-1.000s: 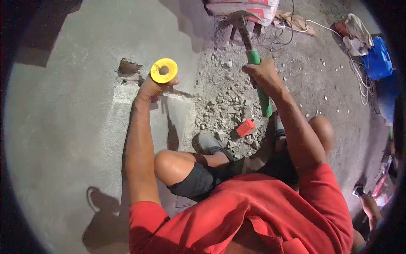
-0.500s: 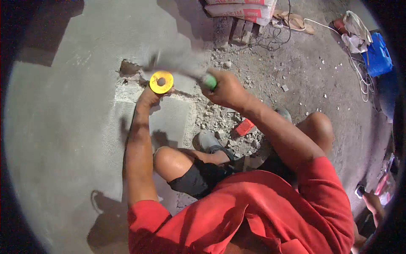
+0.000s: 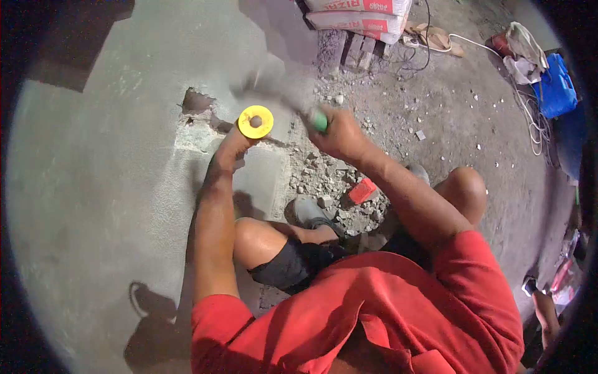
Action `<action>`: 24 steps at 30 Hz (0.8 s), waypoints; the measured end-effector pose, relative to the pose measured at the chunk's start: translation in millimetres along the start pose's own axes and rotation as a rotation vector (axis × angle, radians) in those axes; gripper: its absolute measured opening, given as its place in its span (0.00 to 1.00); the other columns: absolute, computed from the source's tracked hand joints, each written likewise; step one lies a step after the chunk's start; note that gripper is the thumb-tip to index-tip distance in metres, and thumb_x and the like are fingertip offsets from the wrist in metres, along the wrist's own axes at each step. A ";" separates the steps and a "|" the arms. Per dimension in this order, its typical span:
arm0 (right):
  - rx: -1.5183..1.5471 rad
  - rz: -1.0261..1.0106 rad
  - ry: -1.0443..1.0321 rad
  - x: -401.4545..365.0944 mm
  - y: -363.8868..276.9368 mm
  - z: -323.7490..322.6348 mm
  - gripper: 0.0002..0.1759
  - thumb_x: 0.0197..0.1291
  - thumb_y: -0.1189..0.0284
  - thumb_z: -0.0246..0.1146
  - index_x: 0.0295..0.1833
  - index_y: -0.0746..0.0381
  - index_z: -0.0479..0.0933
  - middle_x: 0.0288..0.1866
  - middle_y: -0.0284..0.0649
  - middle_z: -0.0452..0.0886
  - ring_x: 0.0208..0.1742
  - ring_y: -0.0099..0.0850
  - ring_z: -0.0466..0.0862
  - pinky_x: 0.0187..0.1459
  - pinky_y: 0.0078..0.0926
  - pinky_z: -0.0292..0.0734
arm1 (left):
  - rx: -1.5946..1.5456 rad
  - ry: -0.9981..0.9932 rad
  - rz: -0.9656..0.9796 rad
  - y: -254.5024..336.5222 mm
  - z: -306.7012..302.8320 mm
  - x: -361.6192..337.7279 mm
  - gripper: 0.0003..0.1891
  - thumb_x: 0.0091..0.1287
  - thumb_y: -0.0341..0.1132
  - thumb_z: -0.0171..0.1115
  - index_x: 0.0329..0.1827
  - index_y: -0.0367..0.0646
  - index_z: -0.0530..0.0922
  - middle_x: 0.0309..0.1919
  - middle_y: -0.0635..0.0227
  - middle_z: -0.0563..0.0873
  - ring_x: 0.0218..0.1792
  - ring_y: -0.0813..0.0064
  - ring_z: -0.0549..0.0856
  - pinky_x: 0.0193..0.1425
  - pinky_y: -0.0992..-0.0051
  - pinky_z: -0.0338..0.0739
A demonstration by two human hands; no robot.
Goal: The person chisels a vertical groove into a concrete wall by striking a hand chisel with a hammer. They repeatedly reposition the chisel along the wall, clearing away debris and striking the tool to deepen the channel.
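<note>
My left hand (image 3: 239,143) is wrapped round a chisel (image 3: 256,122) with a round yellow hand guard, which faces me and hides the chisel's tip. The chisel stands at a rough broken groove (image 3: 221,126) in the grey plastered wall (image 3: 124,174). To its left is a jagged hole (image 3: 198,101). My right hand (image 3: 341,134) grips a hammer by its green handle (image 3: 320,121). The hammer's head is smeared by motion, above and beside the yellow guard.
Broken rubble (image 3: 311,174) covers the floor by my shoes, with a red block (image 3: 362,191) on it. Cement bags (image 3: 358,19) sit at the back, and a blue container (image 3: 555,86) and white cable (image 3: 534,121) lie right. Another person's arm (image 3: 547,315) shows at lower right.
My left hand and the chisel have shifted a little to the right along the groove. The hammer's head is blurred in both frames, and the view has shifted slightly.
</note>
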State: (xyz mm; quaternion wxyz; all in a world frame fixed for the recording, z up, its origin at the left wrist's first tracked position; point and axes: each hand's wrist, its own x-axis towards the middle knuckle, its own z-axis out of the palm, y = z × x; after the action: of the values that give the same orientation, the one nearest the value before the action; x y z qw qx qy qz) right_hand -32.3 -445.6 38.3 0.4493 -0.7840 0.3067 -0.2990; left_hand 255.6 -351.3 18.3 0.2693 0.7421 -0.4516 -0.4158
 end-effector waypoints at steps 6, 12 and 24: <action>-0.245 0.295 -0.165 -16.0 57.2 -17.8 0.14 0.51 0.65 0.64 0.42 0.62 0.79 0.34 0.55 0.84 0.39 0.55 0.84 0.43 0.47 0.79 | -0.027 0.076 -0.034 -20.6 46.8 -10.4 0.25 0.61 0.39 0.74 0.60 0.42 0.77 0.49 0.67 0.85 0.50 0.75 0.82 0.53 0.73 0.79; 0.093 0.294 0.110 20.9 16.2 -55.7 0.16 0.55 0.65 0.68 0.40 0.65 0.76 0.24 0.37 0.78 0.24 0.28 0.79 0.29 0.31 0.74 | 0.219 -0.070 0.148 -51.5 4.2 29.8 0.19 0.66 0.45 0.67 0.55 0.45 0.79 0.51 0.70 0.86 0.52 0.72 0.83 0.57 0.68 0.78; 0.269 0.432 0.115 -53.4 21.8 -54.2 0.14 0.56 0.63 0.67 0.35 0.64 0.75 0.22 0.33 0.77 0.22 0.22 0.76 0.25 0.25 0.71 | 0.623 -0.020 0.632 -47.7 145.7 -30.2 0.15 0.57 0.40 0.64 0.48 0.51 0.82 0.40 0.64 0.83 0.48 0.60 0.83 0.52 0.64 0.77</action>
State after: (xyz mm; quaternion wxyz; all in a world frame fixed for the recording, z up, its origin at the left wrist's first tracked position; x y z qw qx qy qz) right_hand -111.1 -442.7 31.3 0.5847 -0.6152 0.4496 -0.2785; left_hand 144.1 -306.5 -81.6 0.1423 0.6094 -0.7626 -0.1641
